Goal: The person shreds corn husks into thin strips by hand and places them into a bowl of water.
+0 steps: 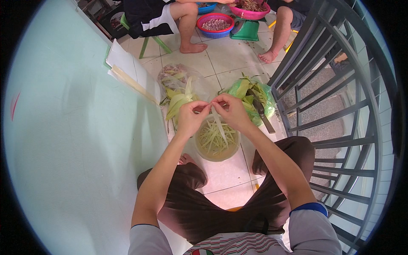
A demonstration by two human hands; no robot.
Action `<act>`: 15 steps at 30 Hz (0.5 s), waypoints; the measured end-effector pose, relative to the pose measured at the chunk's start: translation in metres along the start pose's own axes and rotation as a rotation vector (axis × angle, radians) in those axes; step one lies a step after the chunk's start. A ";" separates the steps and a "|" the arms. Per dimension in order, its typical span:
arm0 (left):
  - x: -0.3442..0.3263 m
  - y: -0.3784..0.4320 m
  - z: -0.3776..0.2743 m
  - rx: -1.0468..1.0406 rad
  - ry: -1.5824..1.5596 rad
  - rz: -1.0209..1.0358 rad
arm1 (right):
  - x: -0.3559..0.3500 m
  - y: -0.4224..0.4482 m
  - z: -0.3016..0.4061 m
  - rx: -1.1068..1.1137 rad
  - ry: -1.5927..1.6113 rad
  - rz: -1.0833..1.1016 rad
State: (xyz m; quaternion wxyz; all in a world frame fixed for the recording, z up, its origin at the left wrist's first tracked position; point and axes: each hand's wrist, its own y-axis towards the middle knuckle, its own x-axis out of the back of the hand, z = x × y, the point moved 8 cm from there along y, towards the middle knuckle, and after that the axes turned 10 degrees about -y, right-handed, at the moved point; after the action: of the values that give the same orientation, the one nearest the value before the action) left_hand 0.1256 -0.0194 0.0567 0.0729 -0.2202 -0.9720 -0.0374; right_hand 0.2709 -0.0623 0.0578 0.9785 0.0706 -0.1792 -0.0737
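My left hand point(191, 118) and my right hand point(235, 112) meet fingertip to fingertip above a round plastic tub point(217, 158). Both pinch the top end of a pale leaf strip point(220, 127), which looks like corn husk. Its free end hangs down into the tub. Many thin pale-green strips point(208, 137) lie loosely inside. Beyond my left hand rests a bunch of broad light-green husk leaves point(177, 103). To the right, a green plastic bag point(270, 95) holds more green leaves point(244, 89), and a knife point(263, 114) lies across it.
A clear plastic bag of scraps point(173, 71) sits farther ahead. Two people sit beyond it, near a red basket of small bulbs point(216, 25), a pink basin point(250, 14) and a green scale point(244, 31). A wall point(79, 127) stands left, a metal railing point(344, 140) right.
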 end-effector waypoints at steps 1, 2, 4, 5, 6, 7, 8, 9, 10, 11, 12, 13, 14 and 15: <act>0.000 -0.001 -0.001 0.000 0.000 0.000 | -0.001 0.000 0.000 0.000 0.000 0.000; 0.000 -0.002 -0.003 -0.017 0.029 -0.031 | -0.002 0.000 -0.003 -0.004 0.009 -0.007; -0.001 -0.005 -0.007 -0.035 0.057 -0.062 | -0.004 0.000 -0.007 -0.009 0.017 -0.014; -0.002 -0.007 -0.022 -0.164 0.138 -0.083 | -0.004 0.000 -0.011 -0.036 0.025 -0.020; -0.004 -0.010 -0.035 -0.293 0.218 -0.104 | -0.005 -0.001 -0.016 -0.063 0.034 -0.025; -0.007 -0.010 -0.036 -0.293 0.216 -0.103 | -0.005 -0.001 -0.019 -0.063 0.032 -0.027; -0.008 -0.012 -0.041 -0.339 0.249 -0.113 | -0.007 -0.001 -0.021 -0.084 0.065 -0.026; -0.009 -0.014 -0.045 -0.386 0.282 -0.124 | -0.008 -0.001 -0.023 -0.105 0.096 -0.025; -0.010 -0.014 -0.046 -0.386 0.281 -0.123 | -0.008 -0.002 -0.024 -0.105 0.096 -0.026; -0.011 -0.015 -0.048 -0.408 0.299 -0.131 | -0.007 -0.003 -0.023 -0.137 0.122 -0.029; -0.011 -0.016 -0.050 -0.430 0.317 -0.139 | -0.007 -0.003 -0.023 -0.170 0.148 -0.032; -0.012 -0.016 -0.049 -0.431 0.316 -0.139 | -0.008 -0.004 -0.022 -0.170 0.147 -0.032; -0.012 -0.016 -0.049 -0.449 0.308 -0.142 | -0.008 -0.004 -0.024 -0.186 0.166 -0.045; -0.013 -0.017 -0.049 -0.468 0.300 -0.145 | -0.009 -0.004 -0.025 -0.202 0.184 -0.057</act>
State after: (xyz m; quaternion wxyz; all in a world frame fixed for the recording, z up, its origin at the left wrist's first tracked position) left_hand 0.1355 -0.0451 0.1023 0.1603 -0.1531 -0.9285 -0.2979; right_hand 0.2716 -0.0622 0.0310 0.9904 -0.0167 -0.0782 -0.1123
